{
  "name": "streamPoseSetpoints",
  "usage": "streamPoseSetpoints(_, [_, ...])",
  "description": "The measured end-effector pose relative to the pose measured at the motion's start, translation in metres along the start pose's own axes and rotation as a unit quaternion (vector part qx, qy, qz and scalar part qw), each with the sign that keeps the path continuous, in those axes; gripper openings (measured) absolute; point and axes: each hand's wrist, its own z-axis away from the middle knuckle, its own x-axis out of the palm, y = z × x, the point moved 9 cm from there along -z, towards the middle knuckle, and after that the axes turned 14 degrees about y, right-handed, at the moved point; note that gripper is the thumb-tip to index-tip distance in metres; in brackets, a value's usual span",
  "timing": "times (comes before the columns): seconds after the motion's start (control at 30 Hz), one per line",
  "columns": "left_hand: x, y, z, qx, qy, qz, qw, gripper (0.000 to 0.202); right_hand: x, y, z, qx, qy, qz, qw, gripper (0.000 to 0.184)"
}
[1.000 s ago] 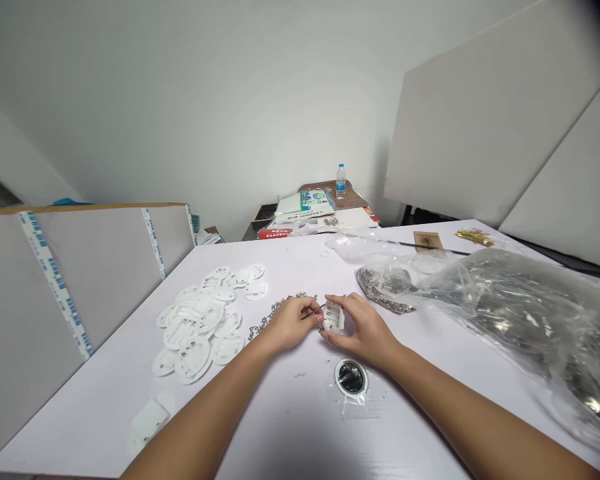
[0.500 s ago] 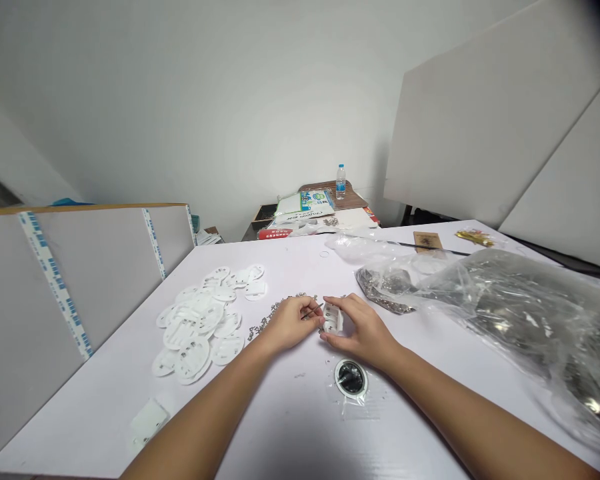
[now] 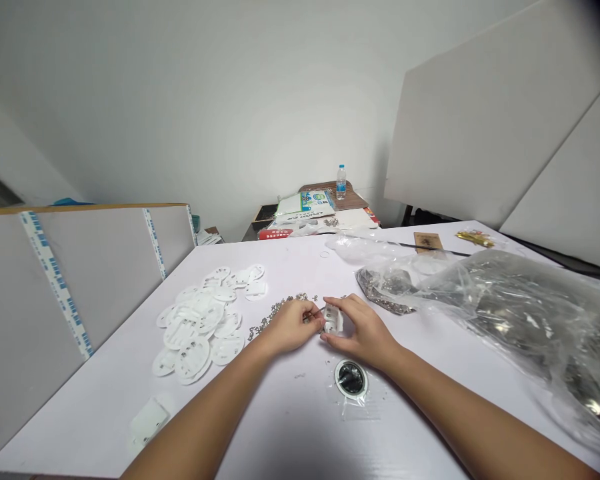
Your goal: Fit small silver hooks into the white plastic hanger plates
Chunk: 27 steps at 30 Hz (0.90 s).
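Observation:
My right hand (image 3: pixel 364 331) grips a small white plastic part (image 3: pixel 333 319) upright on the white table (image 3: pixel 290 413). My left hand (image 3: pixel 291 327) pinches a thin metal pin against the left side of that part. Small metal pieces (image 3: pixel 279 309) lie scattered just behind my left hand. A pile of white oval plastic plates (image 3: pixel 205 320) lies to the left.
A round black-and-white fitting (image 3: pixel 351 379) sits in front of my hands. Clear plastic bags of metal parts (image 3: pixel 510 313) fill the right side. One loose white plate (image 3: pixel 149 420) lies near the front left edge. Grey boards (image 3: pixel 70 273) stand at the left; a bottle (image 3: pixel 341 181) stands on a far table.
Both hands have stayed almost in place; the fingers shifted slightly around the white part.

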Motion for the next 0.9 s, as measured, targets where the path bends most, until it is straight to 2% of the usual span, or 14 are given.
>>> streamPoseSetpoints(0.27, [-0.003, 0.011, 0.002, 0.044, 0.000, 0.006, 0.999, 0.013, 0.002, 0.003, 0.001, 0.014, -0.012, -0.009, 1.000, 0.055])
streamPoseSetpoints(0.5, [-0.002, 0.013, 0.001, 0.089, -0.009, 0.001, 0.996, 0.007, 0.001, 0.001, 0.000, 0.015, -0.016, -0.014, 1.000, 0.056])
streamPoseSetpoints(0.7, [-0.001, 0.008, 0.000, 0.064, -0.024, 0.040, 0.997, 0.009, -0.003, -0.002, -0.001, 0.009, -0.004, -0.032, 0.999, 0.056])
streamPoseSetpoints(0.9, [0.005, -0.003, -0.003, 0.013, -0.059, 0.147, 0.987, 0.021, -0.007, -0.007, -0.003, -0.004, 0.011, -0.056, 0.998, 0.054])
